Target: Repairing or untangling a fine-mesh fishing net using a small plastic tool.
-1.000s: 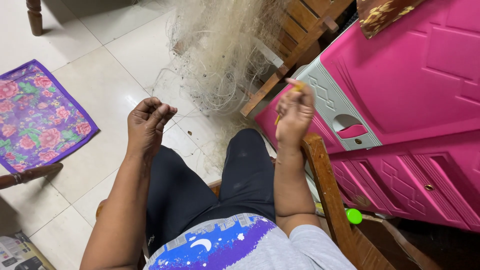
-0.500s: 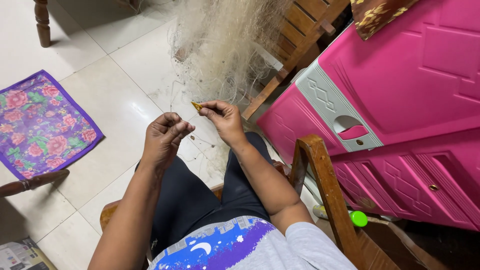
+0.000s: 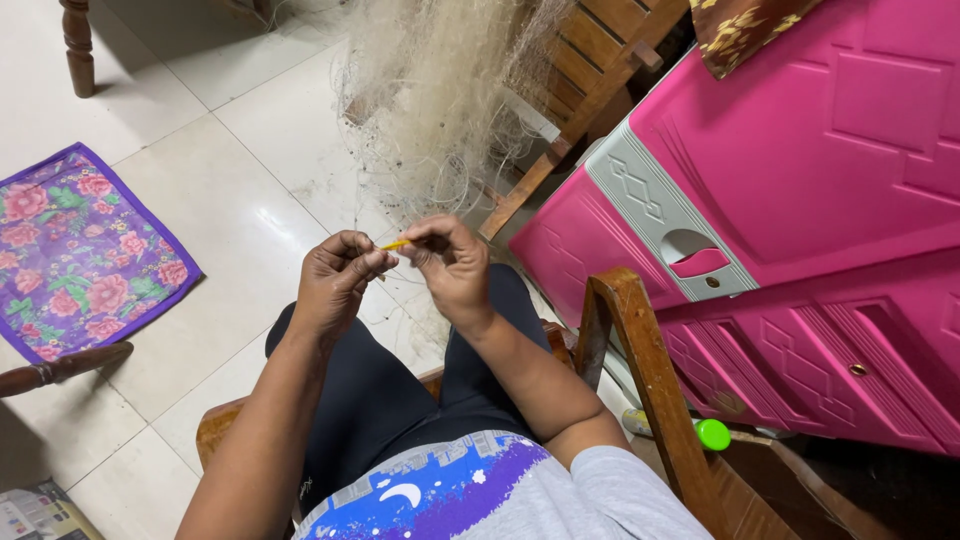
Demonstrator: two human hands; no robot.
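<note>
Hands met above the lap of a seated person in dark trousers. Left hand [image 3: 338, 275] was curled closed, fingertips pinched on one end of a small yellow netting needle [image 3: 396, 244]. Right hand [image 3: 450, 262] was also closed, thumb and fingers gripping the other end of the needle. The two hands nearly touched, needle bridging them. Fine pale strands ran from the hands up to a heap of pale fishing net [image 3: 440, 100], which hung over a slatted wooden chair [image 3: 590, 60] just beyond the hands; whether a strand was threaded on the needle could not be told.

Person sat on a wooden chair; its armrest [image 3: 640, 370] rose beside the right forearm. A pink plastic cabinet [image 3: 820, 200] stood close on the right side. A green cap [image 3: 713, 434] showed low by the armrest. On the tiled floor [image 3: 230, 130], a purple floral mat [image 3: 70, 250] lay well apart, toward the left edge.
</note>
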